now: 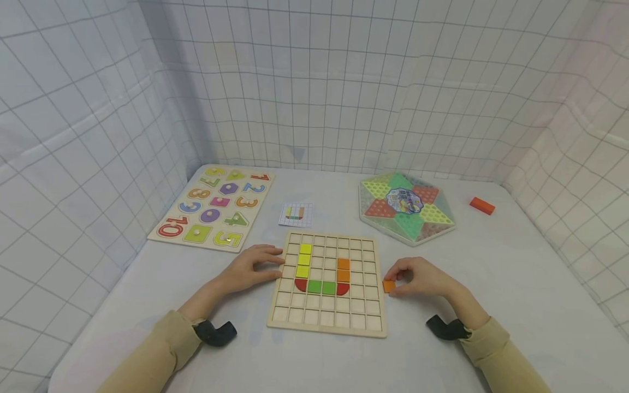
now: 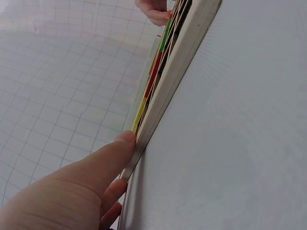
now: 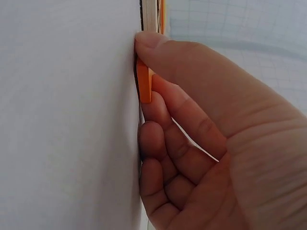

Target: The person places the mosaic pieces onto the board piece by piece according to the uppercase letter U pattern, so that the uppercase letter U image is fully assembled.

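Observation:
A wooden grid board [image 1: 327,317] lies in the middle of the table. On it, yellow tiles [image 1: 304,260], green tiles [image 1: 314,286], two red rounded corner tiles [image 1: 342,289] and two orange tiles [image 1: 343,263] form a U. My left hand [image 1: 250,267] rests at the board's left edge, fingers fairly straight; in the left wrist view the thumb [image 2: 125,137] touches that edge. Just off the right edge, my right hand [image 1: 420,277] pinches a loose orange square tile [image 3: 145,84] between thumb and fingers, low at the tabletop. The thumb hides part of this tile.
Behind the board lies a small card [image 1: 296,214] printed with a coloured U. A number puzzle board [image 1: 208,204] is at the back left. A hexagonal star-patterned game board [image 1: 408,207] lies back right, with a red-orange block [image 1: 482,206] beyond it. Gridded white walls surround the table.

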`<state>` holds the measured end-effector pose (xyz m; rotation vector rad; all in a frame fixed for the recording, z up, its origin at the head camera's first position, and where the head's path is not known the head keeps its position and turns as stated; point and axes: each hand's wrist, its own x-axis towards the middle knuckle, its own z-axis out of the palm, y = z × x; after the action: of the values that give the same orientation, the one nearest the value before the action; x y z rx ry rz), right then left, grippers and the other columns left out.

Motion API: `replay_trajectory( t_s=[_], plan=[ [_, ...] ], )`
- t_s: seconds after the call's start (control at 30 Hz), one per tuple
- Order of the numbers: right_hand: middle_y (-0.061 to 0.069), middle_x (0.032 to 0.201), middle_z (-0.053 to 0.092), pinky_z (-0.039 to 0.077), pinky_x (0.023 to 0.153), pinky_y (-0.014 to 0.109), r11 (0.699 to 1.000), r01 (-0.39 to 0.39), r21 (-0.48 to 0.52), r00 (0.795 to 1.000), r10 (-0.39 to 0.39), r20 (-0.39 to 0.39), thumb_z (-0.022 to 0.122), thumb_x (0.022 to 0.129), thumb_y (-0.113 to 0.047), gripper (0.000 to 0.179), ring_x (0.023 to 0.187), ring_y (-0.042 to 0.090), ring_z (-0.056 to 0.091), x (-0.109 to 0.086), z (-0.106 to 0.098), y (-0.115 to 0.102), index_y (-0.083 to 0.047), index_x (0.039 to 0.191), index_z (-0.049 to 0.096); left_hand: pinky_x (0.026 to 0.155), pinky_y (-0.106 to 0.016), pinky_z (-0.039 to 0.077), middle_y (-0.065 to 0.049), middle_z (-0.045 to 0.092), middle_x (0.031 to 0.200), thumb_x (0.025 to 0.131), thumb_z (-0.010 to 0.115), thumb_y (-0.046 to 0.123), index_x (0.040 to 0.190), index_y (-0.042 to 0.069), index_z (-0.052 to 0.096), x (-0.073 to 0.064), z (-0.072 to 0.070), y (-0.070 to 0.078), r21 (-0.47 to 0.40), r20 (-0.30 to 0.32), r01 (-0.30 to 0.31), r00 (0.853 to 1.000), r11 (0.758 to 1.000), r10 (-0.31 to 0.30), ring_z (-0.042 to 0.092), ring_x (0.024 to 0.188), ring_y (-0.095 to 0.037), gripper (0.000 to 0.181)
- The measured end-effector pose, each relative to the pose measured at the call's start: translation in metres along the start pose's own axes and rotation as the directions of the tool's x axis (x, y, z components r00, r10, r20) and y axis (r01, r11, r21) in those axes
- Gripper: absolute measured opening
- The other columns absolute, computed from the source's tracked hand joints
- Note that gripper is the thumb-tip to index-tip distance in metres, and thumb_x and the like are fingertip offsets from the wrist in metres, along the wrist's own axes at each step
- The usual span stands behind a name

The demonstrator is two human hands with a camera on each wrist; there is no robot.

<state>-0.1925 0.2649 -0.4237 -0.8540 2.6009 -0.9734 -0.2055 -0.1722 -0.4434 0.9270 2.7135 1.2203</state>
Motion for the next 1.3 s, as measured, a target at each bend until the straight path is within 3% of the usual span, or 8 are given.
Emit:
replay_trajectory(
  t_s=[0.33,0.7,1.03,1.3],
  plan=[
    [-0.011,0.088,0.062,0.048,0.07,0.024,0.999,-0.04,-0.003,0.999,0.04,-0.022,0.079,0.076,-0.031,0.024,0.08,0.011,0.054,0.002,-0.001,0.0,-0.019,0.095,0.069,0.107,-0.05,0.029,-0.003,0.055,0.132,0.082,0.073,0.032,0.112,0.018,0.07,0.0,0.0,0.0,-0.007,-0.001,0.008,1.0,1.0,-0.008,0.04,0.129,-0.028,0.033],
    [-0.005,0.095,0.065,0.051,0.079,0.029,0.998,-0.015,0.054,0.997,0.019,-0.073,0.077,0.077,-0.022,0.025,0.086,0.014,0.056,0.013,-0.007,-0.007,-0.014,0.099,0.069,0.106,-0.051,0.028,-0.003,0.054,0.133,0.082,0.073,0.033,0.112,0.018,0.07,-0.001,0.0,0.001,-0.023,-0.001,0.008,1.0,1.0,-0.008,0.04,0.129,-0.028,0.033],
    [-0.008,0.097,0.064,0.05,0.082,0.034,0.999,-0.026,0.022,0.996,0.028,-0.089,0.078,0.077,-0.032,0.029,0.089,0.015,0.056,0.042,-0.008,-0.022,-0.018,0.101,0.069,0.106,-0.05,0.029,-0.002,0.055,0.132,0.082,0.073,0.036,0.112,0.018,0.07,-0.001,0.001,-0.002,-0.021,-0.003,-0.002,1.0,1.0,0.002,0.04,0.129,-0.028,0.034],
    [-0.007,0.099,0.064,0.049,0.083,0.033,1.0,-0.001,-0.01,0.999,0.0,-0.048,0.075,0.081,-0.031,0.028,0.091,0.014,0.057,0.067,-0.007,-0.026,-0.015,0.103,0.068,0.106,-0.051,0.029,-0.002,0.055,0.132,0.083,0.072,0.037,0.112,0.019,0.07,-0.001,0.001,-0.002,-0.017,-0.005,-0.007,1.0,1.0,0.007,0.04,0.129,-0.028,0.034]
  ],
)
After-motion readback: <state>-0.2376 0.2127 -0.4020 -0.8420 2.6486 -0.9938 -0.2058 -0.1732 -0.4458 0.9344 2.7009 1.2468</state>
